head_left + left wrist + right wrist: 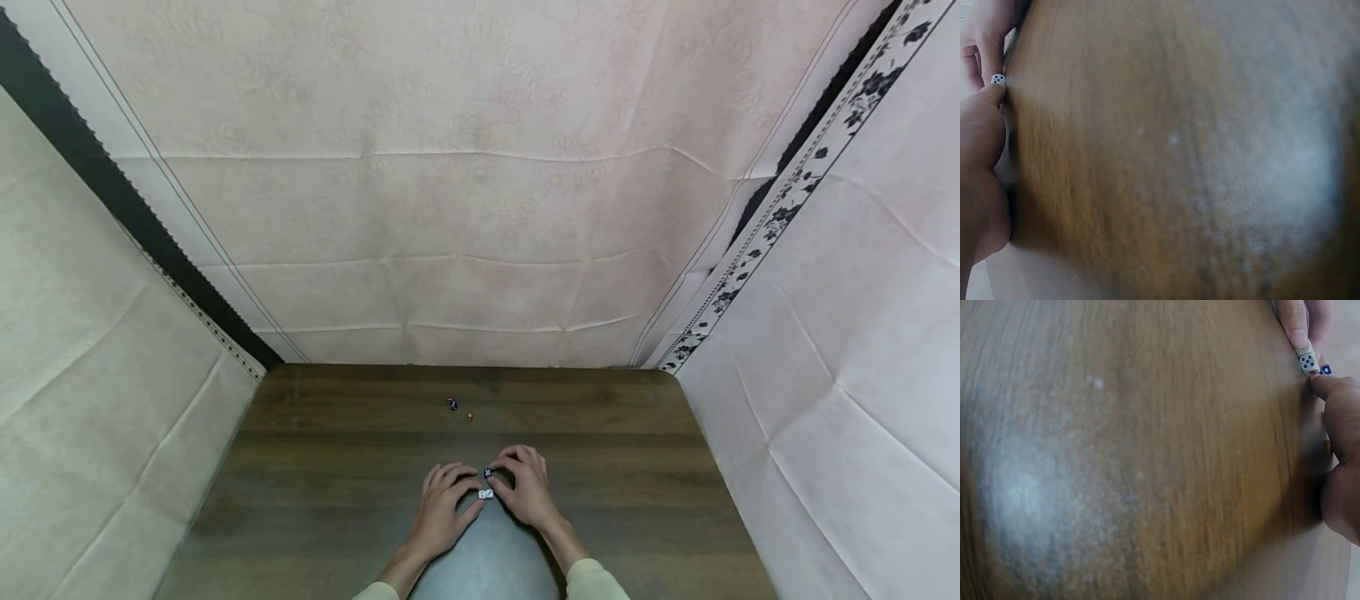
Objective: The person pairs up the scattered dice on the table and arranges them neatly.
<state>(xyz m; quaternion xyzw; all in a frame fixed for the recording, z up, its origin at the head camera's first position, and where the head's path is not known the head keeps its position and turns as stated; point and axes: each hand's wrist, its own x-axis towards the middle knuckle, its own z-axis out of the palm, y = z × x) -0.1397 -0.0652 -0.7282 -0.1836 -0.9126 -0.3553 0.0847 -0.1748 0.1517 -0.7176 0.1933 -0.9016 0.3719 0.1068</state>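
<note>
Two white dice sit side by side on the wooden table in the head view. My left hand pinches the left one between thumb and forefinger. Just beyond them, a dark blue die is held between the thumb and forefinger of my right hand. In the right wrist view, one white die shows its dotted face right by my right thumb, with the blue die partly hidden behind. The left wrist view catches a white die at the tip of my left thumb.
Farther back on the table lie another dark blue die and a small orange die. A pale cloth hangs behind the table's far edge, with more cloth along the right and left sides.
</note>
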